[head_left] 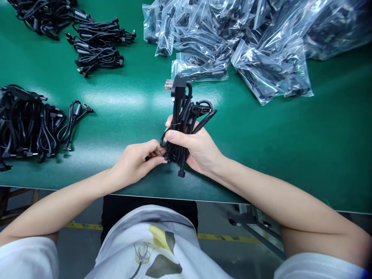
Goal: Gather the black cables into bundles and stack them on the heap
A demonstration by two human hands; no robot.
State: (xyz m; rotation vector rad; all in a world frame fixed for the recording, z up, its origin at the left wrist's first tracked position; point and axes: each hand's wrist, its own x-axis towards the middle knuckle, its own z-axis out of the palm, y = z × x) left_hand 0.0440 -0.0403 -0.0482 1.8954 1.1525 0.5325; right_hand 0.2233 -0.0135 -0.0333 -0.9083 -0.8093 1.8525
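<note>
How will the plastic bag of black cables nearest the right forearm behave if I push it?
The bag will probably bend and crumple, as its thin film is already creased. Its shiny surface suggests it may slide easily. It lies rather flat, so rolling seems unlikely.

Across our glossy green table [261,147], black cables lie in groups on the left and clear plastic bags [200,42] crowd the far side, right of center. We have one heap [43,15] of coiled cables at the far left, with smaller bundles [99,46] just beside it. Nearer our edge, a second heap [26,120] spreads at left, a single coil [74,124] at its right side. Overhead light glares off our tabletop; dark contents show through the overlapping bags.
</note>
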